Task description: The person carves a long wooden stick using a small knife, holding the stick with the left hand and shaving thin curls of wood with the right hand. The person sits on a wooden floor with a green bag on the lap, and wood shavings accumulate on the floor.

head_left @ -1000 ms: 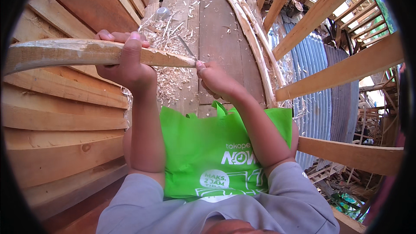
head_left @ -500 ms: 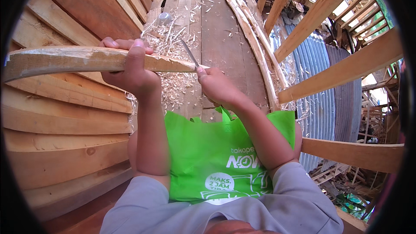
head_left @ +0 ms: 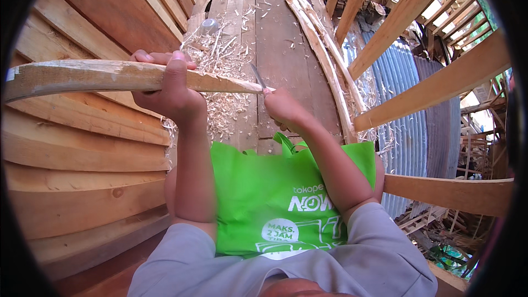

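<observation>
A long, curved piece of wood (head_left: 82, 78) runs level across the left half, its narrow pared tip pointing right. My left hand (head_left: 170, 85) is wrapped round its middle, thumb on top. In my right hand (head_left: 283, 109) is a knife (head_left: 257, 75), the fist closed on its handle. The blade lies against the wood close to the thin tip, its point aimed up and left. Below both hands, a green cloth bag (head_left: 264, 187) is spread over my lap.
Pale shavings (head_left: 220, 99) litter the plank floor (head_left: 280, 49), around a small clear cup (head_left: 209, 26). Two long peeled poles (head_left: 319, 44) lie to the right. Stacked boards (head_left: 88, 148) form the left side; a slatted wooden railing (head_left: 434, 91) stands at right, with corrugated metal sheets (head_left: 404, 126) beyond.
My right hand has slid right and slightly down along the wood with the knife, out to the thin tip. The left hand and the wood have barely shifted.
</observation>
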{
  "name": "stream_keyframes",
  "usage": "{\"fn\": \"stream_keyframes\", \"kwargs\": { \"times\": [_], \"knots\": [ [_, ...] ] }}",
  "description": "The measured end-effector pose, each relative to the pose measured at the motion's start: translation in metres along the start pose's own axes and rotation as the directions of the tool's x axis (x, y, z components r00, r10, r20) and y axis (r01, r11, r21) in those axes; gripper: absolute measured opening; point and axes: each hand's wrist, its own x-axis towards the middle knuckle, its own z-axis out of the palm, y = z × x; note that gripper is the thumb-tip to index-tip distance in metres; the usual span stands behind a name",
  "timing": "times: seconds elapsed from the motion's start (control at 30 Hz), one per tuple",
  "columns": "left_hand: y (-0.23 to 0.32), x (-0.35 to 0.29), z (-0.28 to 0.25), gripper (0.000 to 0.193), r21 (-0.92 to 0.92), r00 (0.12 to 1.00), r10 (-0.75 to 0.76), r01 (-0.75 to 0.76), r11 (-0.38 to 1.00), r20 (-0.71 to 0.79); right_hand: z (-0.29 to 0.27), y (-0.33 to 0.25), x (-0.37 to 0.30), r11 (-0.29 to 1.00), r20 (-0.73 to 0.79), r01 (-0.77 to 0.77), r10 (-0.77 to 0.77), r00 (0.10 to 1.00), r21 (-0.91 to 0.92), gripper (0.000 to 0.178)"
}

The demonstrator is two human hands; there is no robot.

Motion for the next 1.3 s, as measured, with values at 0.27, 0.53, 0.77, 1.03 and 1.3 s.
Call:
{"fn": "stream_keyframes", "kwargs": {
  "times": [0.27, 0.53, 0.77, 1.03, 1.3],
  "knots": [
    [0.002, -0.001, 0.004, 0.035, -0.024, 1.000, 0.003, -0.003, 1.000, 0.009, -0.003, 0.002, 0.000, 0.996, 0.004, 0.081, -0.081, 0.997, -0.047, 0.047],
    [0.002, -0.002, 0.003, 0.033, -0.018, 1.000, 0.011, -0.010, 1.000, 0.028, 0.000, -0.007, -0.006, 0.989, -0.023, 0.138, -0.137, 0.990, 0.059, 0.042],
    [0.000, -0.004, 0.005, 0.035, -0.033, 1.000, 0.012, -0.011, 0.999, 0.006, 0.002, -0.004, -0.005, 0.995, -0.036, 0.052, -0.049, 0.998, 0.084, 0.037],
    [0.000, -0.005, 0.003, 0.033, -0.058, 1.000, -0.007, 0.008, 0.998, 0.009, 0.009, -0.025, -0.045, 0.933, 0.122, 0.121, -0.171, 0.978, 0.338, 0.050],
    [-0.001, -0.007, 0.002, 0.028, -0.120, 1.000, 0.001, 0.003, 0.993, 0.031, 0.002, -0.022, -0.029, 0.889, 0.322, -0.071, -0.089, 0.942, 0.453, 0.062]
  ]
}}
